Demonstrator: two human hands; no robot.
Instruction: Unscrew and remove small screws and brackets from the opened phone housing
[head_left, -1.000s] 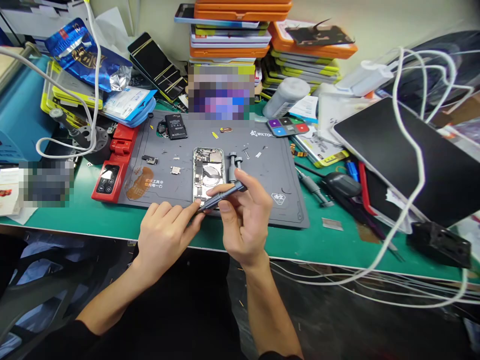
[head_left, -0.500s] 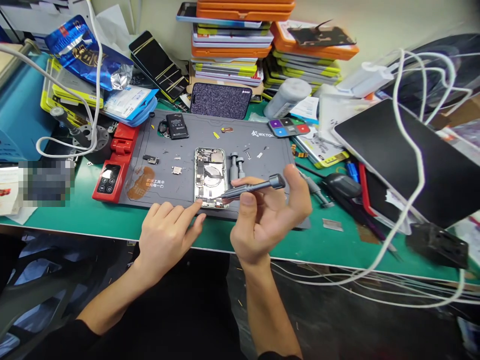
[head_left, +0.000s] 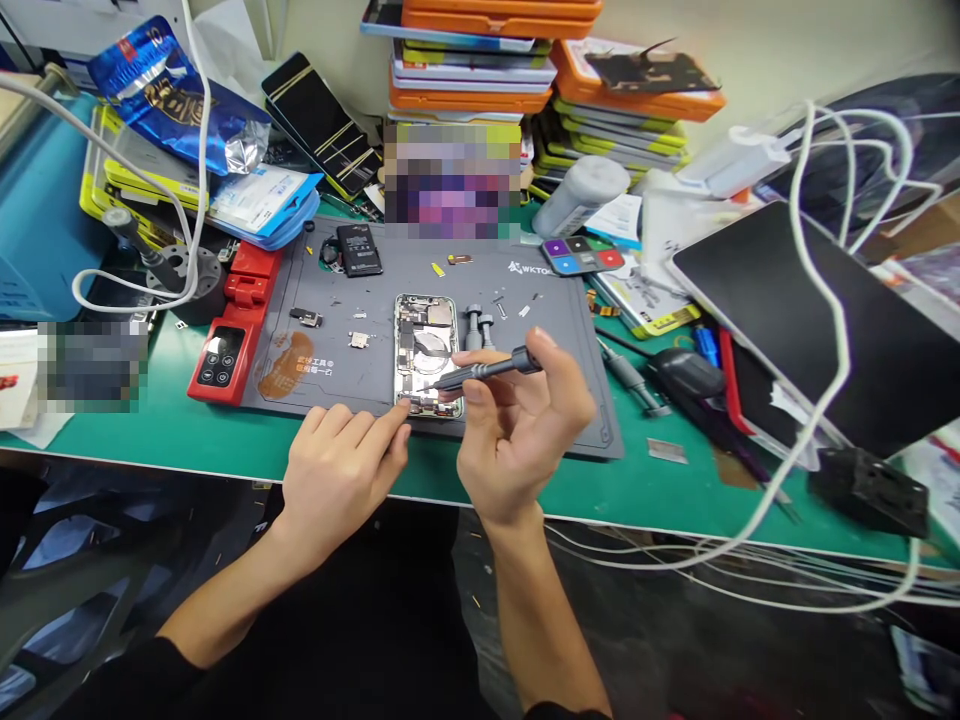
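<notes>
An opened phone (head_left: 427, 350) lies upright in view on a grey mat (head_left: 360, 375), its inner parts exposed. My right hand (head_left: 517, 430) is closed round a grey screwdriver (head_left: 487, 371), the tip of which points left over the phone's lower part; whether it touches cannot be made out. With its index fingertip, my left hand (head_left: 345, 470) touches the phone's lower left corner; the other fingers are curled and nothing shows in them. Two more grey screwdrivers (head_left: 473, 328) are just right of the phone. Small loose parts (head_left: 358, 340) and a black battery (head_left: 359, 250) rest to its left.
A red device (head_left: 221, 360) flanks the mat's left side. Behind stand stacked orange and yellow cases (head_left: 472, 100). At the right are a bottle (head_left: 581, 195), a black panel (head_left: 825, 320), another screwdriver (head_left: 634, 380) and a white cable (head_left: 817, 270) crossing the bench edge.
The screwdriver and my right hand have shifted slightly left, and the tool's rear end is lower. My left fingertip remains at the phone's corner. The view has moved a little.
</notes>
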